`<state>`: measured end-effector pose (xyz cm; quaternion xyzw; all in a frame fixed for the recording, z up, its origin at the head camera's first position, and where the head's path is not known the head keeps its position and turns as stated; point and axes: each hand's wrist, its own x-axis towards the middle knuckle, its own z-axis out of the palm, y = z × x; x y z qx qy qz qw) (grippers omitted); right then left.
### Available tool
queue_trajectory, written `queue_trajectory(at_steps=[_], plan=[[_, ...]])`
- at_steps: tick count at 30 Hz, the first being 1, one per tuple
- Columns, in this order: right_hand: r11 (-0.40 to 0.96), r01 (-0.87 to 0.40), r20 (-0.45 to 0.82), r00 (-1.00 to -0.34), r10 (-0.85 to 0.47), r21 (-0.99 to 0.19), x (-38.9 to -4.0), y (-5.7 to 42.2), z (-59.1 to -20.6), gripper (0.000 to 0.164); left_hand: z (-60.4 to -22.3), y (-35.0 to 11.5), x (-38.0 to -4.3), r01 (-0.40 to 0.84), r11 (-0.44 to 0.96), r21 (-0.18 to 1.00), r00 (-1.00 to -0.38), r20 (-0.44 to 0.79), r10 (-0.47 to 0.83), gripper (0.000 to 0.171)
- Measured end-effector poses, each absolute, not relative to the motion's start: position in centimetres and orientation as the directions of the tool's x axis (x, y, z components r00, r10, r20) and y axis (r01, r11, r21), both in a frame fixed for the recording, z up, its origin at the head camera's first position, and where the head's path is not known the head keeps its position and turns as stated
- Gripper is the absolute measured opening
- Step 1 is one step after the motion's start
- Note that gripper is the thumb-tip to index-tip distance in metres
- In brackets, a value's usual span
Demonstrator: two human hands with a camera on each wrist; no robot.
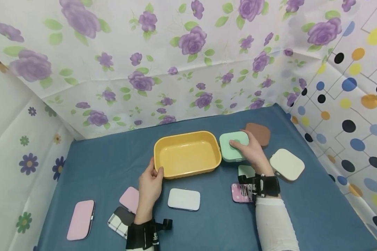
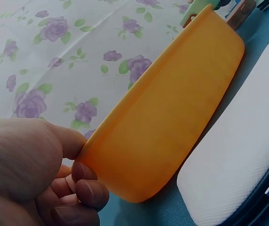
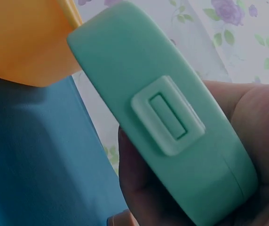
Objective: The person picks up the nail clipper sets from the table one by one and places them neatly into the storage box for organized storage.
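Closest to me on the blue cloth (image 1: 207, 223), off to my left, lay a long pink case (image 1: 80, 220). Beside my left wrist band (image 1: 139, 235) sat a checked case (image 1: 117, 225) with a small pink case (image 1: 130, 198) just past it, my forearm hiding part of both. A white case (image 1: 184, 199) lay flat between my arms, and my right wrist band (image 1: 267, 185) partly covered a pink patterned case (image 1: 237, 192) and, just beyond that, a pale green case (image 1: 245, 170).

My left hand (image 1: 149, 184) pinched the near left corner of the yellow tray (image 1: 188, 157), thumb and fingers at its rim; I could see nothing lying in it. My right hand (image 1: 253, 150) gripped the mint-green box (image 1: 230, 150), my thumb across its top and my other fingers curled underneath. I held that box, tilted, just beside the tray's right end.

To the right of my right hand lay a cream case (image 1: 287, 164), and a brown case (image 1: 261, 134) sat behind it. Farthest off hung the sheet with purple flowers (image 1: 141, 82).
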<state>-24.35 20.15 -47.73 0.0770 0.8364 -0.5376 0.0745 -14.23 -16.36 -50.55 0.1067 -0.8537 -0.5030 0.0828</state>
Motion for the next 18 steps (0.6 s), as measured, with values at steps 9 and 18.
queue_trajectory(at_steps=[9, 18], plan=[[0.356, 0.192, -0.171, -0.981, 0.09, -0.914, -23.8, 19.8, -47.1, 0.099, -50.5, -16.2, -14.3, -0.092, 0.459, 0.884, -0.963, 0.039, -0.268, 0.062], [0.317, 0.124, -0.111, -0.992, 0.058, -0.94, -23.3, 18.4, -46.1, 0.084, -50.8, -16.3, -14.3, -0.1, 0.477, 0.873, -0.966, 0.031, -0.258, 0.062]])
